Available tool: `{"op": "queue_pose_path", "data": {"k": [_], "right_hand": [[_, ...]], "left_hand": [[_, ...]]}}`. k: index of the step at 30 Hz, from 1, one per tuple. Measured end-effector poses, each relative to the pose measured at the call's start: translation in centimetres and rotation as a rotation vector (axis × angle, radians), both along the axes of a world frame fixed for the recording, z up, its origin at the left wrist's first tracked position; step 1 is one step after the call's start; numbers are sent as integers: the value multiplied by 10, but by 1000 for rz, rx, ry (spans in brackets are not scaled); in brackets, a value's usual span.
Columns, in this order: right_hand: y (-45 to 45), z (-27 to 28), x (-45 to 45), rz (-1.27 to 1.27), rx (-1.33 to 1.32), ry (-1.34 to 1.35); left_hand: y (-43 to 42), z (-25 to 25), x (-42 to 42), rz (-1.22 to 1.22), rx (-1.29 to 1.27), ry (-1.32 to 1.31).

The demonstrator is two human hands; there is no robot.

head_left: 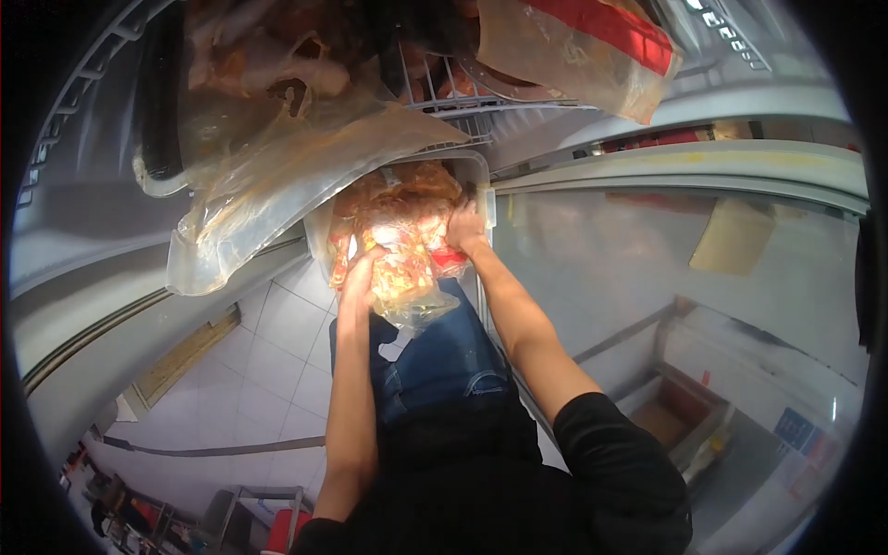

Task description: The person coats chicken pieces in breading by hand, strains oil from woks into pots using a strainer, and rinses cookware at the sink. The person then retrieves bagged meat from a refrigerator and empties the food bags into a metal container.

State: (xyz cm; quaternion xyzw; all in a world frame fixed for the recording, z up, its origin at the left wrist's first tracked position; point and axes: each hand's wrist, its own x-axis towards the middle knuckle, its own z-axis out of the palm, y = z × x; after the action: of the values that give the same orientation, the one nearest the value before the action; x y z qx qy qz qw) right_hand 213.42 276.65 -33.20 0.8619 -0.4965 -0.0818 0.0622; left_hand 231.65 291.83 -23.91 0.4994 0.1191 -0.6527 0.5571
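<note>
A clear plastic bag of orange-red marinated meat (398,231) lies in a whitish plastic bin (476,166), in front of my legs. Its loose, see-through end (416,307) hangs over the near side, above my jeans. My left hand (361,270) is closed on the bag's near left side, thumb on top. At the right side, my right hand (465,228) is closed against the bag, close to the bin's wall; its fingertips are partly hidden. Something red (450,259) shows through the plastic just below my right hand.
Above, a large plastic bag of meat (277,120) hangs over a wire shelf (444,79). Another bag with a red band (583,46) overhangs at the upper right. A glassy door panel (629,268) stands to the right; tiled floor (277,342) shows at left.
</note>
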Motion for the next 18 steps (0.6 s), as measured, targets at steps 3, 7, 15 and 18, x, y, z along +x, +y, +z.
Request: {"op": "queue_pose_path", "data": {"k": [3, 7, 15, 18], "right_hand": [[-24, 22, 13, 66, 454, 240], [-3, -6, -13, 52, 295, 212], [-13, -7, -27, -100, 442, 130], [-25, -5, -48, -220, 585, 6]], "left_hand": [[1, 5, -11, 22, 55, -56], [6, 8, -12, 78, 48, -75], [20, 4, -5, 76, 65, -88], [21, -1, 0, 134, -14, -54]]}}
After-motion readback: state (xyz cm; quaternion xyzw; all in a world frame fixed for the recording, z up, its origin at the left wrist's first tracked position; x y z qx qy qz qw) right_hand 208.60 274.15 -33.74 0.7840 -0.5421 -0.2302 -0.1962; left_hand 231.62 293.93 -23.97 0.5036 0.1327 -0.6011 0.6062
